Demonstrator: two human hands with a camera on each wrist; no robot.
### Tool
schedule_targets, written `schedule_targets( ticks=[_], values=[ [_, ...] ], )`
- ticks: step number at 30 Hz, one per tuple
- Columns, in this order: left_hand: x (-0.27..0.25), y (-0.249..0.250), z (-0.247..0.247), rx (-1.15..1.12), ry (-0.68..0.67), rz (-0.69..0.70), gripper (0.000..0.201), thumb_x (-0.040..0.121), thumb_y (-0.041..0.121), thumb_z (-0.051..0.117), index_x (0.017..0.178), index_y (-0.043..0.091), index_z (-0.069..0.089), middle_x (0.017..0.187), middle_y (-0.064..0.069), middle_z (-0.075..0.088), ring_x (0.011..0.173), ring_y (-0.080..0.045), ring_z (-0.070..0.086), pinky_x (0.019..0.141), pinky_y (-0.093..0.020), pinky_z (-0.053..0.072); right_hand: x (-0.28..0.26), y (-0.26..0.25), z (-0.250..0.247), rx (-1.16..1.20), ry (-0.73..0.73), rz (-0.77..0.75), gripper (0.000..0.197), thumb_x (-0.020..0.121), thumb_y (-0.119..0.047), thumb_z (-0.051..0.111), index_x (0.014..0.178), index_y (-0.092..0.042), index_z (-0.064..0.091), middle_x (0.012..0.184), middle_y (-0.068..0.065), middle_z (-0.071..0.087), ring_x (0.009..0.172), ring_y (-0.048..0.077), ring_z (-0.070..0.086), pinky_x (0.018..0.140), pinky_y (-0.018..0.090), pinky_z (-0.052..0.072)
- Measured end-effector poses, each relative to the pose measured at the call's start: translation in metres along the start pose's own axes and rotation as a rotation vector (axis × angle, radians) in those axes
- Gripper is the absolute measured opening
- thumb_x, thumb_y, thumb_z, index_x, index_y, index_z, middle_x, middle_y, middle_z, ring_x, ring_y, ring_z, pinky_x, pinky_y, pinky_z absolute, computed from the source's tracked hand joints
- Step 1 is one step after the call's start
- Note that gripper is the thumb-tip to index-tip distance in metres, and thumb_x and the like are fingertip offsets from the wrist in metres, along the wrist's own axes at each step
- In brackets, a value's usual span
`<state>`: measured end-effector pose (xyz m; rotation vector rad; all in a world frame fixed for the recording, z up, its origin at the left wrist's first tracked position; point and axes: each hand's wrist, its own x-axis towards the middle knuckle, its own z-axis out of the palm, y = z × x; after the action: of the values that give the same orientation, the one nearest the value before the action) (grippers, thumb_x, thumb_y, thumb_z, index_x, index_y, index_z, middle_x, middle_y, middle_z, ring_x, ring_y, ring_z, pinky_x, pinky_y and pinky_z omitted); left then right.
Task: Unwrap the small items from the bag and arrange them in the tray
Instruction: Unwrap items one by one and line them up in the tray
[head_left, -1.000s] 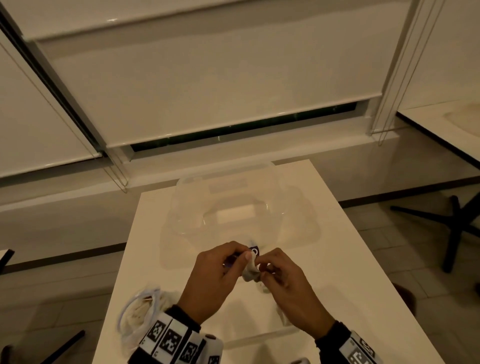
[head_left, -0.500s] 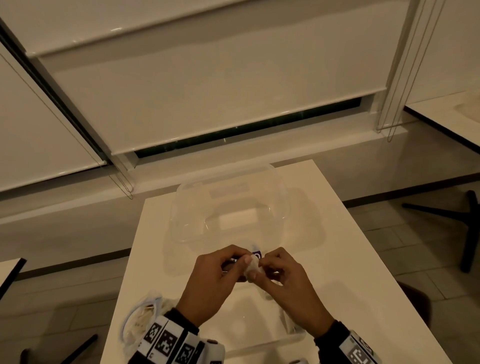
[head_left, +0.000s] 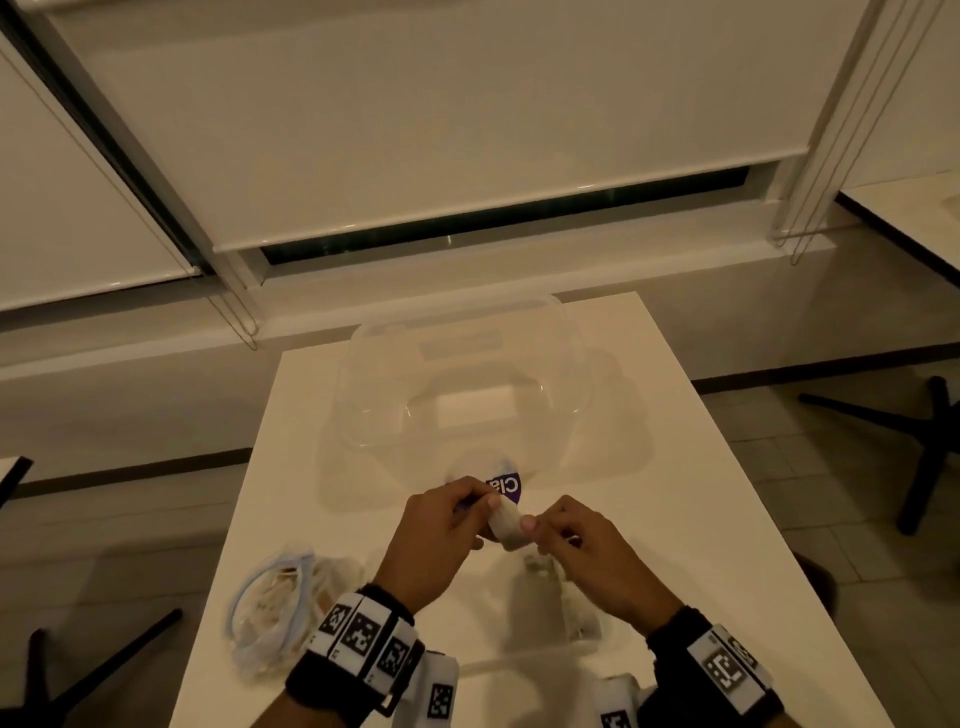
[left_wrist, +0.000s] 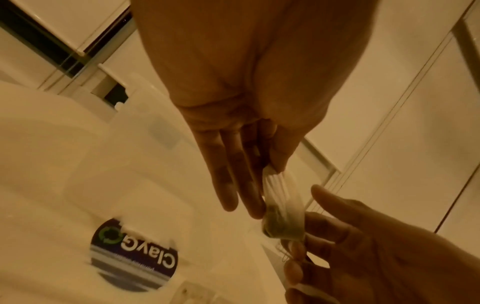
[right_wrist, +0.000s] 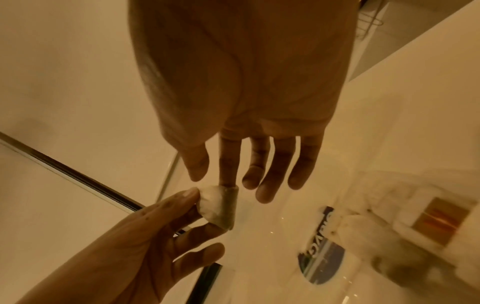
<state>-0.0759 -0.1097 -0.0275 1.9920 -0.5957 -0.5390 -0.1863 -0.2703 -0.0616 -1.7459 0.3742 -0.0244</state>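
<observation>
A small pale wrapped item (head_left: 506, 530) is held above the white table (head_left: 675, 519), in front of the clear plastic tray (head_left: 363, 415). My left hand (head_left: 491, 512) pinches one end of its thin clear wrapper (left_wrist: 276, 189) between thumb and fingers. From the other side my right hand (head_left: 530, 527) pinches the opposite end. In the right wrist view the item (right_wrist: 215, 205) sits between the left fingertips and the right index finger. A clear zip bag (head_left: 270, 608) with a blue rim lies at the table's left front, with several pale items inside.
The tray carries a round purple sticker (head_left: 506, 486) on its near wall. A flat clear plastic piece (head_left: 540, 654) with small bits on it lies under my hands. Window blinds (head_left: 415, 130) stand behind the table, and black chair legs (head_left: 924, 441) on the floor at right.
My hands have drawn slightly apart, still holding the item, with the wrapper stretched between them. The head view has shifted a little.
</observation>
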Motion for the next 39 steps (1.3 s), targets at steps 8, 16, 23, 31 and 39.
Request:
schedule_targets(
  ticks=[8, 16, 23, 31, 39],
  values=[
    [0.018, -0.037, 0.022, 0.195, -0.108, -0.001, 0.013, 0.101, 0.026, 0.055, 0.098, 0.022, 0.067, 0.086, 0.004, 0.075, 0.071, -0.004, 0.072, 0.078, -0.035, 0.059, 0.019, 0.022, -0.004, -0.081, 0.125, -0.007, 0.005, 0.085, -0.034, 0.074, 0.090, -0.032, 0.074, 0.096, -0.009, 0.064, 0.086, 0.004, 0.065, 0.076, 0.021, 0.054],
    [0.033, -0.066, 0.049, 0.546, -0.271, 0.045, 0.017, 0.102, 0.036, 0.049, 0.108, 0.028, 0.062, 0.101, 0.004, 0.072, 0.088, -0.020, 0.068, 0.080, -0.043, 0.056, 0.035, 0.050, -0.006, -0.373, 0.012, -0.035, 0.019, 0.080, -0.027, 0.077, 0.097, -0.034, 0.070, 0.085, -0.014, 0.071, 0.083, 0.004, 0.064, 0.071, 0.025, 0.054],
    [0.039, -0.087, 0.065, 0.451, -0.305, -0.118, 0.016, 0.098, 0.033, 0.055, 0.106, 0.026, 0.067, 0.096, 0.002, 0.075, 0.084, -0.017, 0.071, 0.084, -0.040, 0.057, 0.044, 0.071, -0.002, -0.661, 0.035, -0.029, 0.004, 0.083, -0.028, 0.073, 0.087, -0.027, 0.074, 0.084, -0.009, 0.075, 0.080, 0.011, 0.067, 0.083, 0.034, 0.049],
    [0.034, -0.111, 0.072, 0.617, -0.327, -0.327, 0.023, 0.092, 0.040, 0.062, 0.097, 0.020, 0.072, 0.105, -0.007, 0.072, 0.102, -0.028, 0.064, 0.086, -0.035, 0.053, 0.051, 0.084, 0.000, -0.690, 0.086, -0.042, 0.006, 0.076, -0.027, 0.079, 0.076, -0.029, 0.074, 0.086, -0.009, 0.055, 0.071, 0.010, 0.053, 0.069, 0.031, 0.045],
    [0.038, -0.112, 0.083, 0.497, -0.301, -0.416, 0.028, 0.084, 0.048, 0.068, 0.084, 0.021, 0.075, 0.087, -0.008, 0.076, 0.084, -0.027, 0.072, 0.083, -0.037, 0.059, 0.055, 0.090, -0.001, -0.658, 0.114, -0.038, 0.004, 0.079, -0.028, 0.079, 0.081, -0.027, 0.075, 0.087, -0.011, 0.052, 0.067, 0.004, 0.049, 0.068, 0.025, 0.044]
  ],
)
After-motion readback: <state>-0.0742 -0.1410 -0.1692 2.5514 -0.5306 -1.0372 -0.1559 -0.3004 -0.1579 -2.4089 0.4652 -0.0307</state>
